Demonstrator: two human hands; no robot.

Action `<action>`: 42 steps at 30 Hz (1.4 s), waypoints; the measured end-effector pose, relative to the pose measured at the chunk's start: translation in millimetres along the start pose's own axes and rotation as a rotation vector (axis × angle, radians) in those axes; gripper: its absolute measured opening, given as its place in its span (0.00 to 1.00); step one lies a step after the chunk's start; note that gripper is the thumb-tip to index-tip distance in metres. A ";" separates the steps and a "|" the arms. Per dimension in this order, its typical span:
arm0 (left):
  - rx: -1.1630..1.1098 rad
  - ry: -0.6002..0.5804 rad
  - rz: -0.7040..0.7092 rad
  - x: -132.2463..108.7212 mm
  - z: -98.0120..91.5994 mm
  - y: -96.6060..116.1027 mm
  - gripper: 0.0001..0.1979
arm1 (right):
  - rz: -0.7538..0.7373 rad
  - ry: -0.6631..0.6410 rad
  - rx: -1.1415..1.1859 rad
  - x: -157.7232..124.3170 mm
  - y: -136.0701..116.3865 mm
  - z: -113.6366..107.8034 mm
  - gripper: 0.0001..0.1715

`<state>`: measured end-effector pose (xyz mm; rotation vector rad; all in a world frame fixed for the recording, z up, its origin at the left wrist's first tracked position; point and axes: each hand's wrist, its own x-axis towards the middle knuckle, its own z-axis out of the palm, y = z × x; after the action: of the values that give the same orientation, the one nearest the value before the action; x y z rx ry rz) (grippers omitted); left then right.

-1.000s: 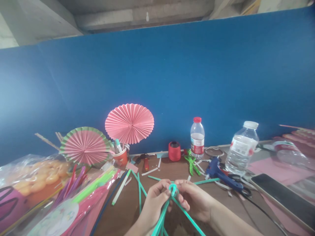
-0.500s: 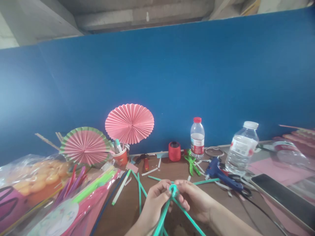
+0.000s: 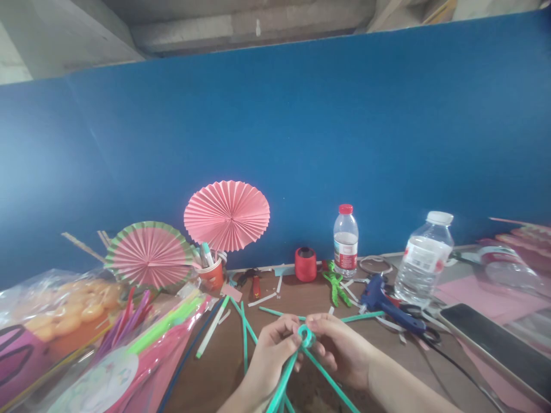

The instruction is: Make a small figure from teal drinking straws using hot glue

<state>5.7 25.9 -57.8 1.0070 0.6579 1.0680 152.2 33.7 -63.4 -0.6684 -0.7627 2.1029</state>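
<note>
Teal pipe cleaners (image 3: 306,336), coiled into a small ring at the top, are pinched between both hands, with long ends trailing down toward me. My left hand (image 3: 278,347) grips the coil's left side with thumb and fingers. On the other side, my right hand (image 3: 333,344) holds the coil with thumb and fingertips, its lower fingers curled beneath. More teal pipe cleaners (image 3: 245,338) lie on the brown table left of and behind my hands. A bright green twisted pipe-cleaner figure (image 3: 336,285) lies farther back.
A blue glue gun (image 3: 391,308), a phone (image 3: 495,350) and a white-capped bottle (image 3: 424,261) stand or lie at right. A red-capped bottle (image 3: 345,244) and a red cylinder (image 3: 305,267) are behind. Plastic packs (image 3: 142,355) and pleated paper fans (image 3: 227,217) occupy the left.
The coiled ring has tilted and shifted slightly right, so its round opening faces me more. Both hands keep their hold and have barely moved.
</note>
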 end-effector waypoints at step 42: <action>-0.123 0.126 -0.058 0.4 -4.2 -0.6 0.08 | -0.381 0.168 -0.355 12.4 7.4 -1.4 0.19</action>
<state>2.5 27.6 -60.1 0.8150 0.7105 1.1130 142.7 40.4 -72.1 -0.8046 -1.0853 1.5615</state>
